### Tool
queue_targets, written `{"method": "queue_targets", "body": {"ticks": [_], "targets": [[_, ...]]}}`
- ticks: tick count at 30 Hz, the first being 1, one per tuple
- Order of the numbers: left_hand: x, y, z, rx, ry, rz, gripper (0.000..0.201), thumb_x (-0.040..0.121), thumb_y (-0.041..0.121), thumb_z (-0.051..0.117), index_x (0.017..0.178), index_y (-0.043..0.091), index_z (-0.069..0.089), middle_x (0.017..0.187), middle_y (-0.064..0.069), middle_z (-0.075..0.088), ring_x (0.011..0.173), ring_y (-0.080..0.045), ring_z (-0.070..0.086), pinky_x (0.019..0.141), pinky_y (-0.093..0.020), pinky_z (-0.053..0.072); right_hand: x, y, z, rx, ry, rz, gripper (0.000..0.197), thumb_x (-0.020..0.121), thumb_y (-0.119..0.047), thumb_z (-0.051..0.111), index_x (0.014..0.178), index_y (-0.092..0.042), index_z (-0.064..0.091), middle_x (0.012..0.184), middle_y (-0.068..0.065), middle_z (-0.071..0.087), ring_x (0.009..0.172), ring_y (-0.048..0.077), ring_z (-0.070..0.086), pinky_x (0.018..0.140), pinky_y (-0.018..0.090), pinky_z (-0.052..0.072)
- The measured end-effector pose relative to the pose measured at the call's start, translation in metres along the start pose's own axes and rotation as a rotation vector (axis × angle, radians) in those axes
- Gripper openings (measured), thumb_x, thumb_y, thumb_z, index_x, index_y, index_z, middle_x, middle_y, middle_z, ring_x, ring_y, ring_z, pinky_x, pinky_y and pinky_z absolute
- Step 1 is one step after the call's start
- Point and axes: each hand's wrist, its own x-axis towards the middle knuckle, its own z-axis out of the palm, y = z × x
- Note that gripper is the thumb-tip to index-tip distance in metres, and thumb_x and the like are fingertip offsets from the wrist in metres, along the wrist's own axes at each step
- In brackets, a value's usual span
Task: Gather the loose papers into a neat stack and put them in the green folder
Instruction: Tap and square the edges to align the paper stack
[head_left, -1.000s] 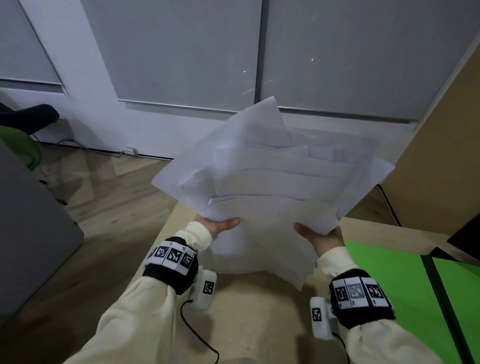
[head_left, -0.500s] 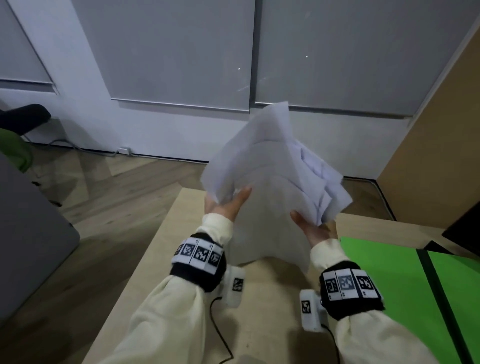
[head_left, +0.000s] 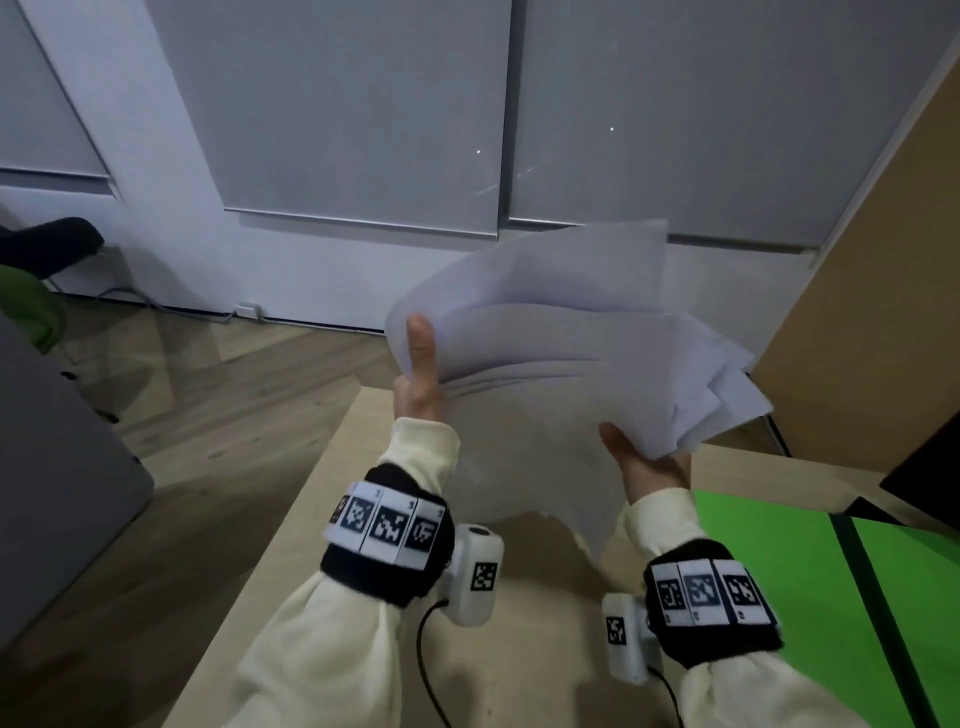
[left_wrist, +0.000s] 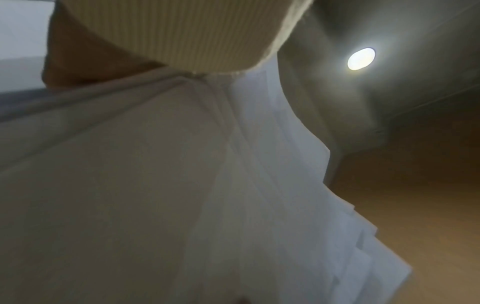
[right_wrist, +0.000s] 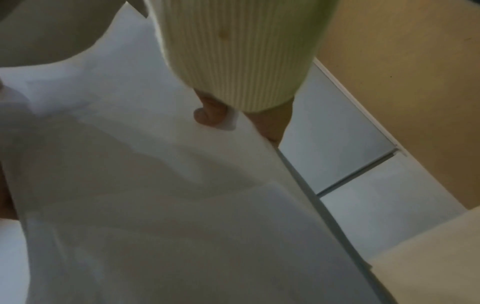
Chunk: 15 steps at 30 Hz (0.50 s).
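Clearly, from the head view, the papers are off the counter and held up between both hands so their edges can be worked into line. The left hand grips the left edge, thumb upright against the near face; the right hand cups the lower right corner from beneath, thumb pressing the near side. The sheets are fanned and staggered at the right, so the stack is not yet neat, and I judge squaring comes next. The green folder lies open flat on the counter just right of the right wrist, within easy reach for loading. Beyond the pale wood counter are a wood-plank floor, a white wall with grey panels, a tan board at the right and a grey cabinet at the left.

Next, the left wrist view shows a ribbed cream cuff, the underside of the sheets bunched at the grip, and a round ceiling light; its fingers are hidden.

Lastly, the right wrist view shows one curled fingertip pressing the paper below the cuff, so that hand grasps the sheets.
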Motion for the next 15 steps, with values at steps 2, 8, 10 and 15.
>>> {"method": "queue_targets", "body": {"ticks": [2,8,10,15], "targets": [[-0.009,0.003,-0.002,-0.029,0.03,0.045,0.148,0.015,0.101,0.039,0.134,0.014,0.045,0.137,-0.015,0.051,0.126,-0.032,0.049,0.112,-0.045,0.035,-0.006,-0.003,-0.004,-0.05,-0.047,0.004,0.054,0.082,-0.019,0.069,0.132,-0.01,0.049,0.12,-0.001,0.054,0.116,0.01,0.047,0.093,0.016,0.03],[-0.031,0.006,-0.001,0.056,0.179,0.048,0.161,-0.001,0.099,0.029,0.129,0.008,0.051,0.108,-0.003,0.052,0.096,-0.015,0.046,0.086,-0.024,0.033,-0.005,0.02,-0.003,-0.229,-0.092,0.101,0.081,0.071,-0.044,0.074,0.138,-0.008,0.043,0.145,0.011,0.044,0.134,0.027,0.042,0.111,0.031,0.03],[-0.034,0.01,0.0,-0.001,0.229,0.047,0.143,0.016,0.098,0.041,0.125,0.007,0.054,0.107,-0.004,0.053,0.096,-0.019,0.049,0.086,-0.025,0.033,-0.003,0.021,-0.002,-0.256,-0.095,0.064,0.086,0.072,-0.045,0.073,0.142,-0.014,0.036,0.151,0.008,0.034,0.14,0.024,0.032,0.115,0.03,0.023],[-0.021,0.019,0.005,0.124,0.246,-0.023,0.074,0.073,0.074,0.047,0.103,0.008,0.063,0.101,-0.012,0.055,0.094,-0.026,0.047,0.092,-0.033,0.037,0.001,0.022,0.001,-0.116,-0.114,0.039,0.086,0.07,-0.033,0.078,0.142,-0.011,0.036,0.147,0.006,0.041,0.137,0.022,0.037,0.116,0.031,0.025]]}}
